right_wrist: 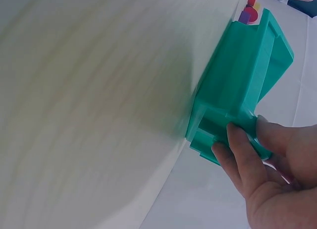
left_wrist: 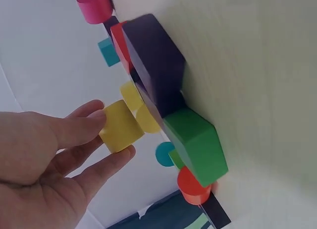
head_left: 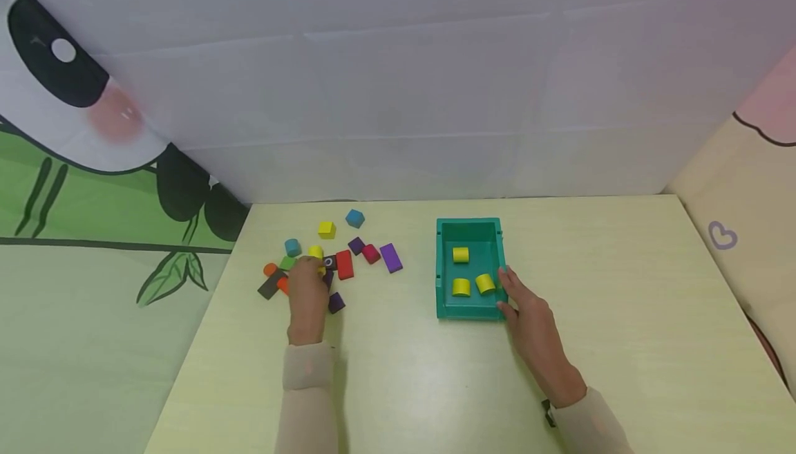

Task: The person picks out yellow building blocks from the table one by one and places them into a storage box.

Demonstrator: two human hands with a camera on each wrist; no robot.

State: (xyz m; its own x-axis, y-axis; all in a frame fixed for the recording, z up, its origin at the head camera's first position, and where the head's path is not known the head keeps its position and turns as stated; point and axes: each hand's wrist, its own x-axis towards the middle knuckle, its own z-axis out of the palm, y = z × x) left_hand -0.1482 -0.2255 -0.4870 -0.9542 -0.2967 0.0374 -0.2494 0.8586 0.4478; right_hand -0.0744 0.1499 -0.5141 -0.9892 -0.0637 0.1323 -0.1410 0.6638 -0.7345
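Counter [head_left: 398, 385], one; green bin [head_left: 472, 314], upon it, rim pinched by my right fingers [right_wrist: 245, 154]; my left fingers [left_wrist: 105, 171], gripping a yellow cylinder [left_wrist: 121, 126] among scattered blocks [head_left: 345, 265], left of the bin; risk: crowded neighbours could get knocked if I drag sideways

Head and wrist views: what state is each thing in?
Green bin: upright, open-topped, on the table
Three yellow cylinders: inside the bin
Left hand: pinching another yellow cylinder
Right hand: holding the bin's side
Loose blocks: scattered left of the bin, some partly hidden
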